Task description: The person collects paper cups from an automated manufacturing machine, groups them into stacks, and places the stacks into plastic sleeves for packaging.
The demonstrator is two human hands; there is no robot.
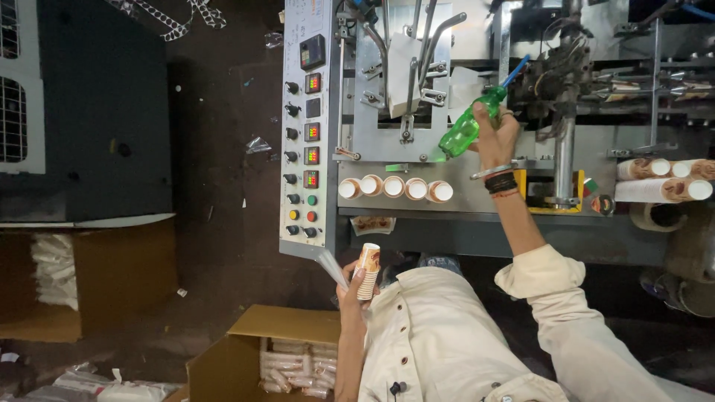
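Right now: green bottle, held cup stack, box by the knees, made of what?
Green bottle in the right hand: translucent glossy plastic, probably. Cup stack in the left hand: printed paper, matte, white rims. Box: brown corrugated cardboard, judging by its dull flaps.

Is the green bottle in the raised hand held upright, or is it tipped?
Tipped. The right hand holds the green bottle slanted, its blue nozzle end toward the machine and its base pointing away from it.
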